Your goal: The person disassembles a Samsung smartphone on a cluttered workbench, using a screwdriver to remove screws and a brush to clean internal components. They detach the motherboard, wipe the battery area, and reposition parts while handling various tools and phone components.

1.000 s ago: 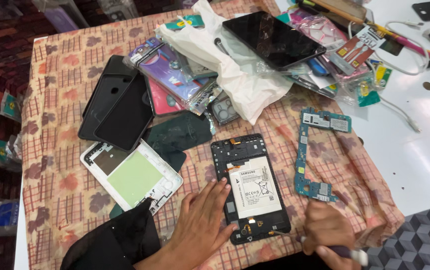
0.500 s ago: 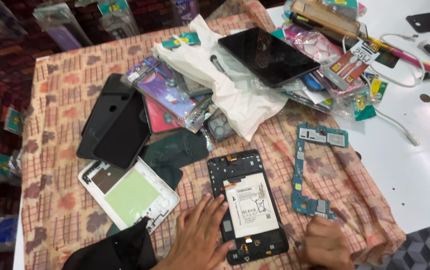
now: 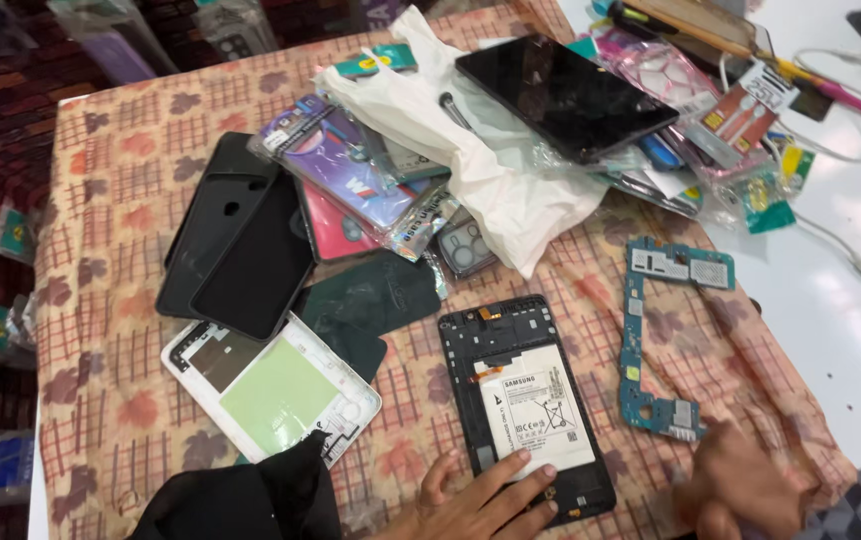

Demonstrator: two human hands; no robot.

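Black and stripped of its back, the opened tablet [image 3: 528, 405] lies flat near the front edge of the table, its white battery [image 3: 535, 410] facing up. The left hand [image 3: 480, 495] rests on its near end with fingers spread and flat, gripping nothing, seemingly pinning the frame so it cannot slide on the cloth. The right hand [image 3: 740, 490] sits at the near right, blurred; I cannot tell whether it is clenched or holds anything. A long blue circuit board [image 3: 650, 340] lies just right of the tablet, apart from it, as if set aside within reach. To the left lie a white back cover [image 3: 270, 385] and black phone cases [image 3: 240, 240]. Farther off, a white plastic bag [image 3: 470, 150] props up a dark tablet [image 3: 560, 95] among packaged accessories. A patterned orange cloth [image 3: 100, 330] covers the table; bare white tabletop [image 3: 840, 330] shows at right.
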